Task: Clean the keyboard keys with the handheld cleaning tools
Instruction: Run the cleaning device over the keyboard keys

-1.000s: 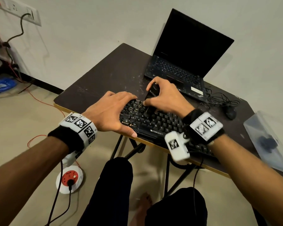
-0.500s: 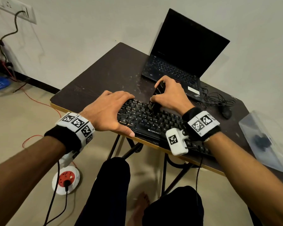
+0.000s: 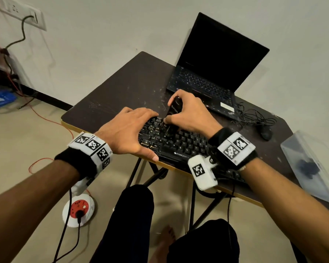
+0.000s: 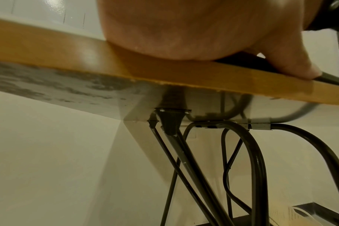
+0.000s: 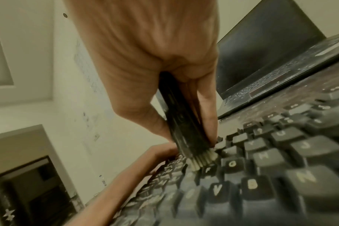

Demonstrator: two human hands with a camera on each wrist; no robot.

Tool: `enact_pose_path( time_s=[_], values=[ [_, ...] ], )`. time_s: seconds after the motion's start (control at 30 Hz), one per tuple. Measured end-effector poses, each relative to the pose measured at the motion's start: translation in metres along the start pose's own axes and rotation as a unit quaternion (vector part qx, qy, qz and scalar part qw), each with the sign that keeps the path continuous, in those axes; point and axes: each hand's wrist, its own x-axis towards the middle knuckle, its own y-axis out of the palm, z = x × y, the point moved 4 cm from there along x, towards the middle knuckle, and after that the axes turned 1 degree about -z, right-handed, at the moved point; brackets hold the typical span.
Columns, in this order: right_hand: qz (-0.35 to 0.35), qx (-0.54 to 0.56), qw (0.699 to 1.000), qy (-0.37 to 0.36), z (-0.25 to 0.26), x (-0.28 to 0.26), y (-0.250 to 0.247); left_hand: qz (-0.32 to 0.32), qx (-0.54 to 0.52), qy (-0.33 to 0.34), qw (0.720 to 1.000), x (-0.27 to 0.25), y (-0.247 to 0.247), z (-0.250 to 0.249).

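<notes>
dark folding table (image 3: pixel 122 86) against a pale wall carries two keyboards: one open laptop (image 3: pixel 213 73) at the back and one black keyboard (image 3: pixel 180 145) along the near edge. one black brush (image 3: pixel 174 111) stands tilted on the keys, its pale bristles (image 5: pixel 201 159) down beside the f key. right hand (image 3: pixel 190 114) clamps thumb and fingers around the brush body. left hand (image 3: pixel 125 131) lies flat on the keyboard's left end, fingers straight and slightly apart. one mouse (image 3: pixel 265 132) and one clear plastic box (image 3: pixel 311 164) sit to the right.
</notes>
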Motion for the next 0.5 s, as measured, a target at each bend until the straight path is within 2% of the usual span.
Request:
enact_pose_path(
  time_s=[0.13,0.27,0.4,0.5],
  values=[
    [-0.046,-0.009,0.998,0.034,0.006,0.013,-0.005,-0.005,0.001,-0.001,1.0,0.001,-0.003,-0.001],
    [-0.007,-0.026,1.0,-0.011,0.016,0.009,0.008,0.0,-0.006,-0.003,1.0,-0.001,0.0,-0.001],
    [-0.036,-0.029,0.998,0.035,0.014,0.017,-0.003,0.003,0.001,-0.006,1.0,0.001,-0.003,-0.002],
    [0.013,-0.046,0.999,-0.009,0.024,0.007,0.005,0.006,-0.004,-0.007,1.0,0.0,-0.003,-0.002]
  ],
)
